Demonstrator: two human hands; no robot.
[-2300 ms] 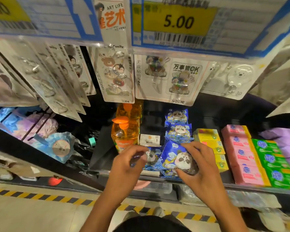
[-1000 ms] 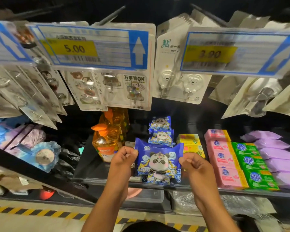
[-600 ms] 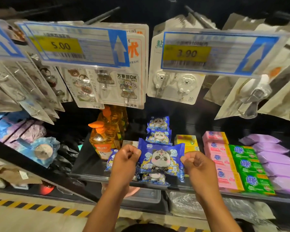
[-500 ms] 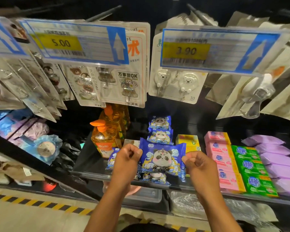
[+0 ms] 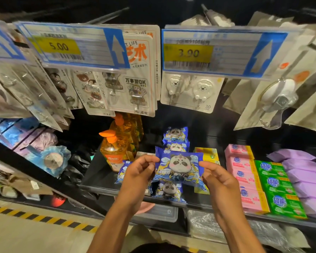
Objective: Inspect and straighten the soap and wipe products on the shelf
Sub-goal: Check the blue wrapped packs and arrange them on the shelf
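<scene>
Head view: black shop shelf (image 5: 98, 178) under price tags (image 5: 71, 46); my left hand (image 5: 139, 172) and right hand (image 5: 217, 179) pinch the panda wipe pack (image 5: 179, 165), held slightly higher than before.

Dim store aisle, brighter toward the near side and falling to black at the rear. Across the lower middle of the frame, a black shelf (image 5: 97, 177) backed by a dark back panel (image 5: 217, 128). Along the top, metal peg rods (image 5: 108, 15) fronted by blue-framed price tags: 5.00 tag (image 5: 58, 46) at upper left, 3.90 tag (image 5: 188, 52) at upper right. Beneath them, hanging hook cards (image 5: 190, 92). At lower left, pale floor (image 5: 26, 236) crossed by a yellow-and-black hazard stripe (image 5: 35, 215). Below the shelf edge, a clear plastic bin (image 5: 159, 213).
</scene>
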